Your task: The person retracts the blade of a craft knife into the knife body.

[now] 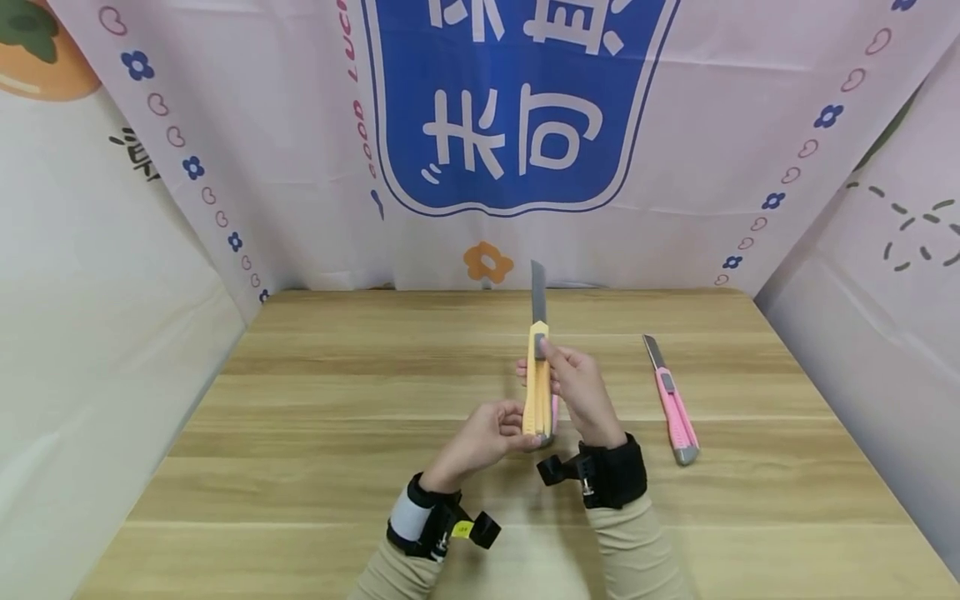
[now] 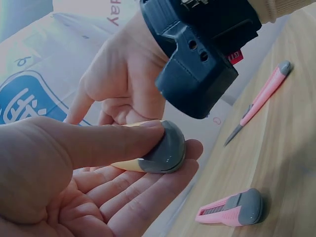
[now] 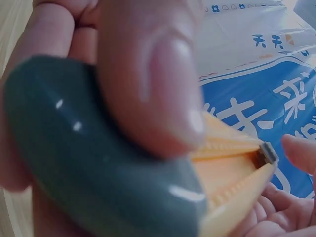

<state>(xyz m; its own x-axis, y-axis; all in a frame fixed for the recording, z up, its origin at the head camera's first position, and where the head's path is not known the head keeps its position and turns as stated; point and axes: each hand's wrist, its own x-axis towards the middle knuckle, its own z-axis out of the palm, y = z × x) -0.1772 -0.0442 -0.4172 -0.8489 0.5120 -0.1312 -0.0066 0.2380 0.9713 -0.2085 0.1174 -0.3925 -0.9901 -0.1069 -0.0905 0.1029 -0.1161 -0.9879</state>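
A yellow utility knife (image 1: 535, 392) is held upright between both hands, its long grey blade (image 1: 538, 292) extended upward. My left hand (image 1: 483, 435) pinches its grey end cap (image 2: 170, 148) with the thumb on top and the fingers underneath. Higher up, my right hand (image 1: 583, 392) grips the handle, its thumb at the grey slider (image 1: 539, 345) and its fingers behind. A pink utility knife (image 2: 229, 210) lies on the table below, mostly hidden behind the yellow one in the head view.
Another pink utility knife (image 1: 677, 412) lies to the right on the wooden table (image 1: 337, 392), blade out and pointing to the back. A printed cloth (image 1: 315, 167) hangs along the table's back edge, with more cloth at both sides.
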